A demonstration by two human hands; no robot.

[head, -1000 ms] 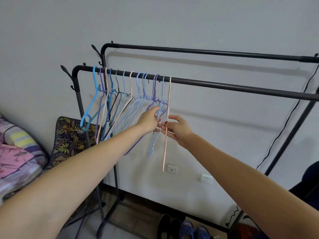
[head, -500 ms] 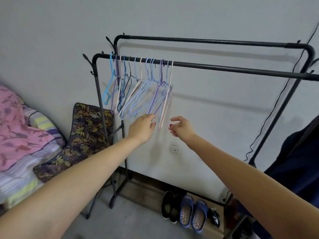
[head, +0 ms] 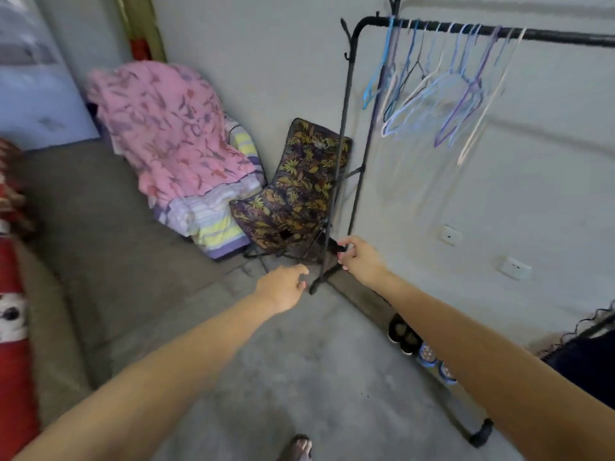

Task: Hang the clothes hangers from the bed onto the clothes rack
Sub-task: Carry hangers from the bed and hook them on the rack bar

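**Both hands empty, hangers up on the rack**

The clothes hangers (head: 442, 91) hang in a bunch from the front rail of the black clothes rack (head: 565, 37), near its left end at the upper right of the view. They are blue, lilac, white and pale pink, with one dark one among them; the picture is smeared with blur there, so an exact count is not possible.

The left hand (head: 283, 287) is stretched forward over the concrete floor (head: 299, 377), fingers loosely curled and holding nothing. The right hand (head: 359, 259) is beside it, a little higher and further out, fingers likewise loosely bent and apparently empty; it shows in front of the lower part of the rack's uprights, and whether it touches them cannot be told.

To the left lies the bed (head: 83, 227) with a grey-brown cover. At its far end a pink patterned quilt (head: 166, 128) is heaped over striped folded bedding (head: 213, 224). A dark leaf-print cushion (head: 293, 191) leans against the wall between the bedding and the rack. Shoes (head: 404, 334) stand under the rack along the wall, and two wall sockets (head: 514, 268) show on the wall behind.
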